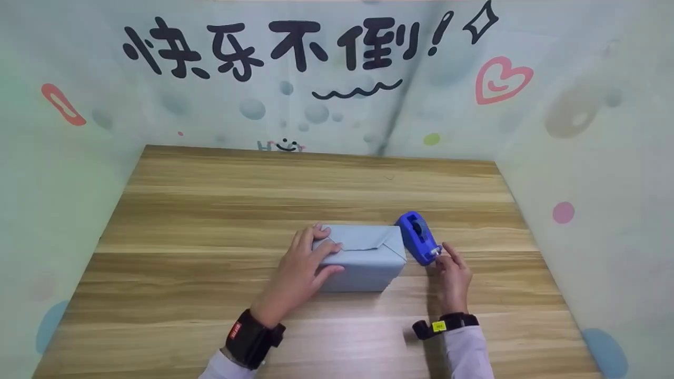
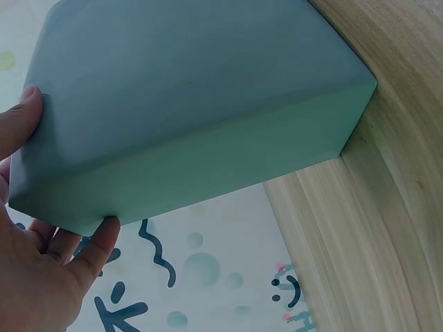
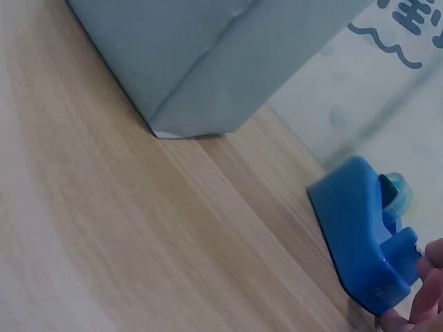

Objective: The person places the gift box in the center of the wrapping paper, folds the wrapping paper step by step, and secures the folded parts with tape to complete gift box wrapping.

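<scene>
A box wrapped in pale blue-grey paper [image 1: 363,273] stands on the wooden table, with a folded paper flap [image 1: 363,239] on its top. My left hand [image 1: 303,266] grips the box's left end, fingers over the top and thumb against the near side. In the left wrist view, thumb and fingers lie on two different faces of the box [image 2: 208,104]. Just right of the box is a blue tape dispenser [image 1: 418,239] with a roll of clear tape [image 3: 398,194]. My right hand [image 1: 454,276] pinches the tape at the dispenser's cutter end, the tape largely hidden by the fingers.
The wood-grain table [image 1: 210,210] runs back to a pale printed backdrop [image 1: 210,116] with black lettering, and similar panels rise on both sides. Each wrist wears a black strap [image 1: 250,339] with a small camera.
</scene>
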`<state>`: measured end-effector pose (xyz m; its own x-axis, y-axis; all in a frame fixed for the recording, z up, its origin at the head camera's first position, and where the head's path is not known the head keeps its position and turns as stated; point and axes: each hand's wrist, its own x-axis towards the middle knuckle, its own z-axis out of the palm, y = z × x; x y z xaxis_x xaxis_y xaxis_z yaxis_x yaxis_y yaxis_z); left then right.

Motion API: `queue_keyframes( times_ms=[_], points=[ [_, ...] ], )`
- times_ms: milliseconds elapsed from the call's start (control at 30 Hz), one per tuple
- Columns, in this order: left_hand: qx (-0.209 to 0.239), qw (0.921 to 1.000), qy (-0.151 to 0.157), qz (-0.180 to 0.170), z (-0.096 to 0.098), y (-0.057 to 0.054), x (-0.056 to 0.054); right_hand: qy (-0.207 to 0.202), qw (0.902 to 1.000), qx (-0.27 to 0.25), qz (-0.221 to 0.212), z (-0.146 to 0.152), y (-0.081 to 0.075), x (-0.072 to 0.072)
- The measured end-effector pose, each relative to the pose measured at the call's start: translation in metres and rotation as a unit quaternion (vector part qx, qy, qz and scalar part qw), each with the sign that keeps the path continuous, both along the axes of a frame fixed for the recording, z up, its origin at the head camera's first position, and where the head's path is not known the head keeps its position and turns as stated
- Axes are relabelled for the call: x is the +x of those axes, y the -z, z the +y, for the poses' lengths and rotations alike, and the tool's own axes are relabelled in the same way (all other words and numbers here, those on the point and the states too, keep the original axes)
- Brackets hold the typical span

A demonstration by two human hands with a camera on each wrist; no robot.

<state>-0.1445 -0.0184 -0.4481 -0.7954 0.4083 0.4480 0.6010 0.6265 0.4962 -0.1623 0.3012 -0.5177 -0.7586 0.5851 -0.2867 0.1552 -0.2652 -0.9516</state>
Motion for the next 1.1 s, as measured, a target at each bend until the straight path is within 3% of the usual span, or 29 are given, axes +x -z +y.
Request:
queue_keyframes(
  times_ms=[133,267,433,533,633,933,1100],
  points=[
    [0.000,1.0000,0.001,-0.003,-0.001,0.001,0.001,-0.026,0.9995,-0.019,-0.006,0.008,-0.003,0.000],
    [0.000,1.0000,0.000,-0.002,0.000,0.002,0.000,-0.083,0.9949,-0.050,-0.027,0.019,-0.012,-0.002],
    [-0.001,1.0000,-0.002,-0.003,0.000,0.002,0.000,-0.165,0.9824,-0.054,-0.069,0.032,-0.021,-0.002],
    [-0.002,1.0000,-0.004,-0.008,0.001,0.001,0.000,-0.190,0.9764,-0.067,-0.079,0.035,-0.022,-0.001],
    [-0.004,0.9999,-0.005,-0.013,0.001,0.000,0.000,-0.179,0.9776,-0.087,-0.069,0.034,-0.019,-0.001],
    [-0.002,1.0000,-0.005,-0.007,0.000,0.001,0.000,-0.091,0.9848,-0.148,0.002,0.005,-0.008,0.013],
    [0.001,1.0000,0.000,-0.004,0.001,0.002,-0.001,-0.052,0.9874,-0.147,0.027,-0.007,-0.004,0.018]
  ],
)
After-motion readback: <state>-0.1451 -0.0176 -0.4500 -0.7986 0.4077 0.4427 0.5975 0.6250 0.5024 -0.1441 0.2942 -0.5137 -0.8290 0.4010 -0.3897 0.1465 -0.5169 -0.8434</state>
